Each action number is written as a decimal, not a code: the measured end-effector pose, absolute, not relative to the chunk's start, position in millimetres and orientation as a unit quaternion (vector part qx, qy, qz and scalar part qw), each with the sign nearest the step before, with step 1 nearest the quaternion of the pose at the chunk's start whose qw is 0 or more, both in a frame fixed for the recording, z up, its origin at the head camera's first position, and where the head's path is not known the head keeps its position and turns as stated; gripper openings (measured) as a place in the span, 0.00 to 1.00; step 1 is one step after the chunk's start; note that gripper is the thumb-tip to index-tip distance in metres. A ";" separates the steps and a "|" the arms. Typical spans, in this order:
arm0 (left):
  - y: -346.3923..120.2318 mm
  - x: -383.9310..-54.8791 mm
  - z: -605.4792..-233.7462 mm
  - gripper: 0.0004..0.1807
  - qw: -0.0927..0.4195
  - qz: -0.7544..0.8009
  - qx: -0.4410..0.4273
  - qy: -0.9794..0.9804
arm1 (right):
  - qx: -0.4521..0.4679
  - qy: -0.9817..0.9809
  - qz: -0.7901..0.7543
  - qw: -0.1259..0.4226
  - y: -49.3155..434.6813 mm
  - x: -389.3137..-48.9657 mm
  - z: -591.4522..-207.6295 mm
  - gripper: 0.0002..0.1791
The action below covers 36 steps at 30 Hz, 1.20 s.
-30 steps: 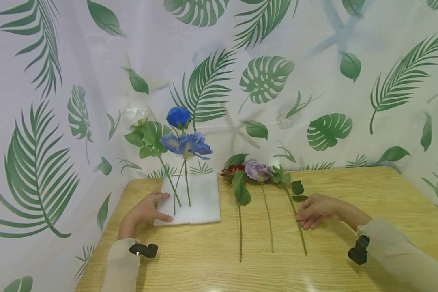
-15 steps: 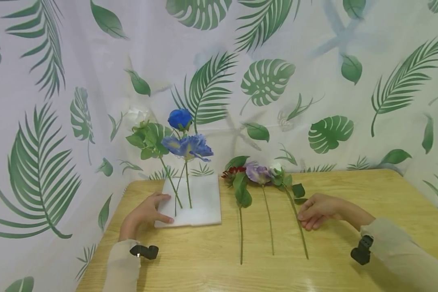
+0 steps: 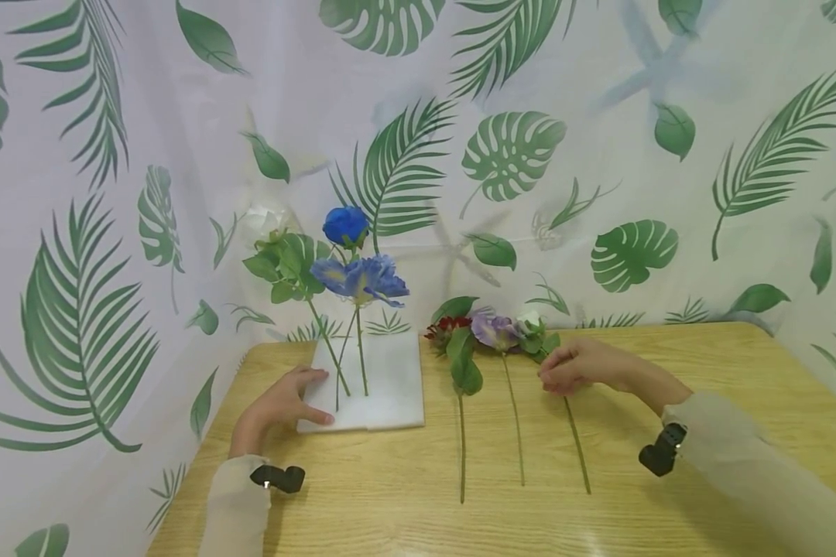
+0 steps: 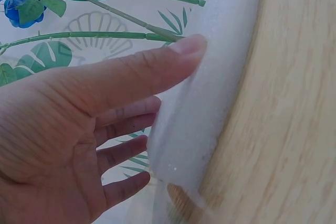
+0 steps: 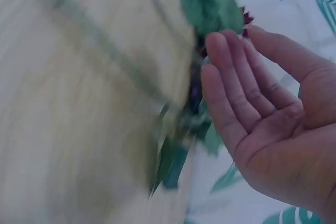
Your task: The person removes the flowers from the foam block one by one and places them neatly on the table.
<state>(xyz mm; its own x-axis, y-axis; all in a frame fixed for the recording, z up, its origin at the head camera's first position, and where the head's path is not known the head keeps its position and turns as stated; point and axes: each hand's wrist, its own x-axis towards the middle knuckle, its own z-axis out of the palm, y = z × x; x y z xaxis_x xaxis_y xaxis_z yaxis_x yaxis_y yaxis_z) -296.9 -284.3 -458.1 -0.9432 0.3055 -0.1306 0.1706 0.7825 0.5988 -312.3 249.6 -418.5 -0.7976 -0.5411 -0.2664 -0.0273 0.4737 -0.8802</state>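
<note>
Touching the white foam board (image 3: 397, 391) with the left hand (image 3: 282, 402), spread wide; hovering near the lying white flower (image 3: 529, 321) with the right hand (image 3: 580, 363), loosely straightened. Cannot tell whether touching its stem (image 3: 577, 445).

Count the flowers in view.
6: white flower, round blue flower, ruffled blue flower standing in white foam; red flower, purple flower, second white flower lying on the table.

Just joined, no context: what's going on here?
A person's left hand rests on a white foam pad, where a white rose, a deep blue flower and a lighter blue flower stand. A red flower, a purple flower and a small white flower lie on the table. The right hand is at the small white flower's stem; its wrist view shows no grip.
</note>
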 end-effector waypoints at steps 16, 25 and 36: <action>-284.3 -298.1 -457.9 0.49 0.108 0.314 0.130 0.934 | -0.213 0.727 -0.630 0.169 78.8 -322.9 -414.6 0.18; -286.2 -299.7 -459.0 0.50 0.112 0.316 0.124 0.934 | -0.193 0.683 -0.682 0.178 1.5 -319.7 -427.0 0.20; -285.4 -301.0 -459.8 0.49 0.113 0.311 0.115 0.937 | -0.158 0.673 -0.698 0.184 -42.9 -312.9 -444.1 0.21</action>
<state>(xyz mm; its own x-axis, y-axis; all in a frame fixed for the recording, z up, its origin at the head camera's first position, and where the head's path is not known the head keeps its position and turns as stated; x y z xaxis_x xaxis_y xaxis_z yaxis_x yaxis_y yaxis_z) -301.0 -285.4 -459.8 -0.9480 0.2854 -0.1412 0.1442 0.7803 0.6085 -312.9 -42.9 -444.1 -0.8818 -0.4708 -0.0275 0.0444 -0.0247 -0.9987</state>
